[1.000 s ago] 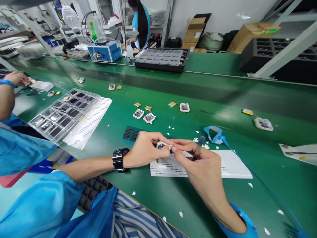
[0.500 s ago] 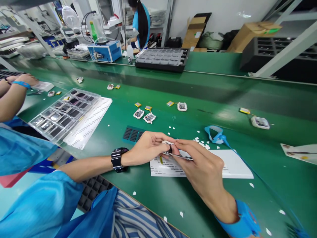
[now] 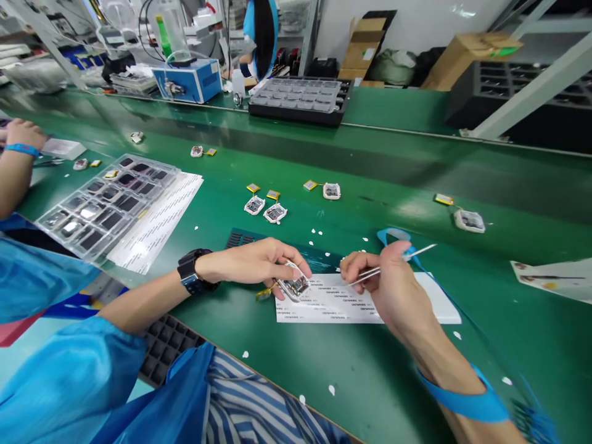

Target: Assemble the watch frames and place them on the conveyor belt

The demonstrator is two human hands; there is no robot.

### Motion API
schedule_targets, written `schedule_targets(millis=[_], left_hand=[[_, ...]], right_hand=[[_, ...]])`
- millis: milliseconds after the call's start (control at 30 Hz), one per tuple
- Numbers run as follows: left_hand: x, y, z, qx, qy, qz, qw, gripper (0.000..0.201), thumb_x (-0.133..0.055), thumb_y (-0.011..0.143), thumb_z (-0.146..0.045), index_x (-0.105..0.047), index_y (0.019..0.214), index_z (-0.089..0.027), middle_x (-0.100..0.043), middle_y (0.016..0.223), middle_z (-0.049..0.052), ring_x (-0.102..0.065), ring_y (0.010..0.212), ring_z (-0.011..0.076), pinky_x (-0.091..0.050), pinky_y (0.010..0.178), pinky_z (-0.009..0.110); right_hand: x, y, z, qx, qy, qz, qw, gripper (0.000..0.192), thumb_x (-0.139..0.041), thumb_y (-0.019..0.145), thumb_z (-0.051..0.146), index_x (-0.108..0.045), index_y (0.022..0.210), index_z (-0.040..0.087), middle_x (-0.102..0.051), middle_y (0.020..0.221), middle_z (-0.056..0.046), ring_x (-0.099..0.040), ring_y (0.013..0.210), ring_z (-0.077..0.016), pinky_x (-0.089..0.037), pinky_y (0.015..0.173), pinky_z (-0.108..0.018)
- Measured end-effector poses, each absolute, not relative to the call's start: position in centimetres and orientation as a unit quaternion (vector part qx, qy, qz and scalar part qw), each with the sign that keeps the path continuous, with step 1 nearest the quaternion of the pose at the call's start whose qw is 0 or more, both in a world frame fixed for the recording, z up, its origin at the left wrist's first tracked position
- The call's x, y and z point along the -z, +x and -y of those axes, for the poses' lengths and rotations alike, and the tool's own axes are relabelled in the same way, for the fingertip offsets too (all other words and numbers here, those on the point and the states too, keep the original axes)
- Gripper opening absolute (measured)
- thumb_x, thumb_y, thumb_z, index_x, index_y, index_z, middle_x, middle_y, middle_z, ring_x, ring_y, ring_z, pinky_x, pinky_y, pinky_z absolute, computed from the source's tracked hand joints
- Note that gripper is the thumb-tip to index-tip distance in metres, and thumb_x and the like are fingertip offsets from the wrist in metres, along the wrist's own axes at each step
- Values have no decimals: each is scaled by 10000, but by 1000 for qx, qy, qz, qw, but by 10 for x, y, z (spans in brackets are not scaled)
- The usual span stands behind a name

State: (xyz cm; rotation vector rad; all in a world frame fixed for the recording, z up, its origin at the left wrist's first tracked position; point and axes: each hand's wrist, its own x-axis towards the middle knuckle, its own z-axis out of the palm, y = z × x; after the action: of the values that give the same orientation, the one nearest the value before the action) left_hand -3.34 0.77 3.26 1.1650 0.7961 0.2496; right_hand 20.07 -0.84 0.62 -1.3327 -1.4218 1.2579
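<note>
My left hand [image 3: 259, 262] grips a small white device case [image 3: 296, 285] with its circuit board showing; a yellow battery [image 3: 263, 294] dangles from it on a wire. My right hand [image 3: 391, 280] pinches metal tweezers [image 3: 393, 263], their tip down near a white label sheet [image 3: 361, 299] on the green bench. The two hands are a short way apart. A black watch sits on my left wrist, a blue strap on my right wrist.
Several more cases with yellow batteries [image 3: 266, 206] lie on the green belt. A clear tray of dark parts [image 3: 106, 203] sits left over printed sheets. A neighbour's hand [image 3: 21, 135] works at far left. A black tray [image 3: 300, 102] and blue box [image 3: 187, 80] stand behind.
My hands have parted: the left now holds the case alone, lower and tilted face up, while the right has drawn back to the right with the tweezers. The view shifted slightly.
</note>
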Motion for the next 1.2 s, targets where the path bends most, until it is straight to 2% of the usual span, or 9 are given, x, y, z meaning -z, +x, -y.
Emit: schedule_targets(millis=[67, 167, 233, 467, 667, 800, 1033, 1200], left_hand=[[-25, -31, -8, -114, 540, -368, 749, 123, -600, 919, -169, -677, 1005, -125, -700, 939, 41, -673, 750, 87, -589, 702, 230], [-12, -26, -5, -117, 552, -369, 738, 138, -622, 912, -204, -686, 1006, -127, -703, 955, 51, -673, 786, 96, -598, 714, 228], [-6, -23, -4, -115, 563, -374, 728, 143, -635, 904, -217, -692, 999, -127, -700, 951, 54, -674, 770, 98, -606, 710, 236], [-1, -23, -4, -121, 582, -373, 712, 175, -629, 903, -241, -690, 1022, -128, -692, 962, 64, -679, 777, 110, -616, 692, 245], [-2, -21, -3, -120, 588, -382, 702, 171, -562, 923, -184, -686, 1022, -119, -685, 948, 63, -680, 765, 103, -610, 680, 230], [-4, -19, -2, -120, 593, -393, 692, 179, -559, 921, -175, -696, 1021, -116, -672, 915, 53, -673, 729, 96, -615, 685, 242], [-5, -18, -1, -124, 589, -404, 688, 179, -567, 905, -158, -707, 1009, -119, -652, 878, 30, -660, 730, 90, -622, 702, 247], [-5, -18, 0, -134, 586, -398, 693, 163, -573, 900, -165, -693, 998, -118, -616, 823, 9, -640, 732, 79, -597, 654, 186]], right_hand=[[-6, 205, 5, -521, -537, 565, 348, 810, -413, 704, 960, -646, 529, 205, -671, 658, -79, -568, 492, -141, -499, 502, -305], [-6, 212, -1, -554, -548, 563, 276, 618, -773, 571, 801, -708, 710, 202, -740, 745, -81, -691, 680, -213, -555, 621, -316], [-4, 217, -5, -565, -549, 561, 255, 581, -859, 521, 713, -706, 750, 201, -758, 772, -80, -715, 750, -236, -564, 669, -328], [-1, 221, -15, -593, -508, 582, 225, 528, -861, 558, 667, -681, 729, 201, -776, 858, -88, -725, 817, -231, -564, 737, -339], [-9, 218, -22, -590, -488, 625, 153, 557, -807, 588, 718, -707, 748, 194, -769, 847, -97, -719, 869, -262, -551, 769, -365], [-9, 215, -27, -599, -490, 621, 125, 510, -819, 593, 662, -692, 749, 194, -769, 835, -88, -719, 877, -253, -544, 797, -367], [-6, 209, -31, -592, -490, 630, 113, 337, -808, 612, 485, -685, 708, 187, -725, 691, -45, -666, 708, -193, -502, 689, -323], [-4, 211, -27, -598, -494, 613, 151, 401, -859, 568, 500, -685, 739, 183, -721, 726, -28, -658, 708, -184, -495, 688, -320]])
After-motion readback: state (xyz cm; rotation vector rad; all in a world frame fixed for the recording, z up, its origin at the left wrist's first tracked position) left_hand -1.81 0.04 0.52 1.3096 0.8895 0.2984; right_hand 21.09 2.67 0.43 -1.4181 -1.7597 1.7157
